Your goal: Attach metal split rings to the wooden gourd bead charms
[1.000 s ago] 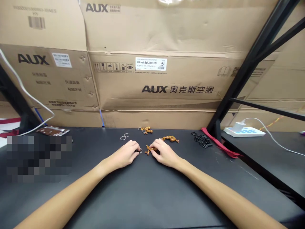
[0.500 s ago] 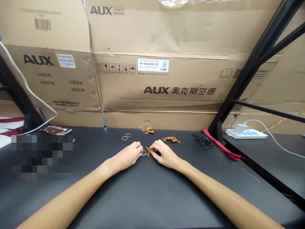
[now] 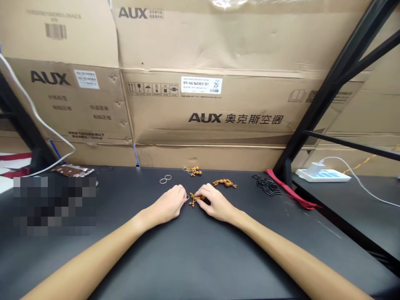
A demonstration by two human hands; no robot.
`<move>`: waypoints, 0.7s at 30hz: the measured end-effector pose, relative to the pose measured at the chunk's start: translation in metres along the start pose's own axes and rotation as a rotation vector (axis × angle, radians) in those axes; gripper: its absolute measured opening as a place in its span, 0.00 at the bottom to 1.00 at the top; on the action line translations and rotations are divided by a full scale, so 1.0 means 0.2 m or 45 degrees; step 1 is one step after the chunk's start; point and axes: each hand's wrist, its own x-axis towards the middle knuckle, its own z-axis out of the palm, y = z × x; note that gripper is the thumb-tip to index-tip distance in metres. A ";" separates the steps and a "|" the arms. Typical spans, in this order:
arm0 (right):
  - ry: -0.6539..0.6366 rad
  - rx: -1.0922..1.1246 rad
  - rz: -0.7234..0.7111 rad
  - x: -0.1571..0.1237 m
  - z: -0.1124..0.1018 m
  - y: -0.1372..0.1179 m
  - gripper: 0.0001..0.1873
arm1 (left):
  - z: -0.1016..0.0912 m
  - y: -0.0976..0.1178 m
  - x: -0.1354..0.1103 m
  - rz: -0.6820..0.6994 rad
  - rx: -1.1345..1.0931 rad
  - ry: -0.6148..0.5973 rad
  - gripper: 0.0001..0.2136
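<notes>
My left hand (image 3: 170, 203) rests on the black table (image 3: 193, 258), fingers pinched on a small metal ring (image 3: 187, 197) at its fingertips. My right hand (image 3: 215, 201) is closed on a small orange-brown beaded charm (image 3: 194, 198) lying between the two hands. The ring and the charm meet at the fingertips. A second charm (image 3: 225, 183) lies just behind my right hand. A third charm (image 3: 193, 171) sits farther back. Two loose metal rings (image 3: 164, 179) lie behind my left hand.
Large AUX cardboard boxes (image 3: 206, 108) wall off the table's back edge. A pile of black rings (image 3: 266, 184) and a red strap (image 3: 290, 191) lie at the right by a black frame post (image 3: 325, 91). A white power strip (image 3: 321, 175) sits on the right-hand table. A foil packet (image 3: 71, 170) lies far left.
My hands have drawn closer together, bringing the ring up against the charm's end. The view shifted slightly.
</notes>
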 end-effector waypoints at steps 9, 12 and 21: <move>0.071 0.038 -0.007 0.00 -0.01 -0.03 0.05 | 0.04 0.03 0.03 -0.217 -0.271 0.066 0.11; 0.103 0.060 -0.017 0.01 -0.01 -0.04 0.05 | 0.01 0.04 0.03 -0.246 -0.308 0.029 0.11; 0.153 0.114 -0.039 0.02 -0.01 -0.07 0.05 | -0.01 0.04 0.02 -0.254 -0.417 -0.026 0.12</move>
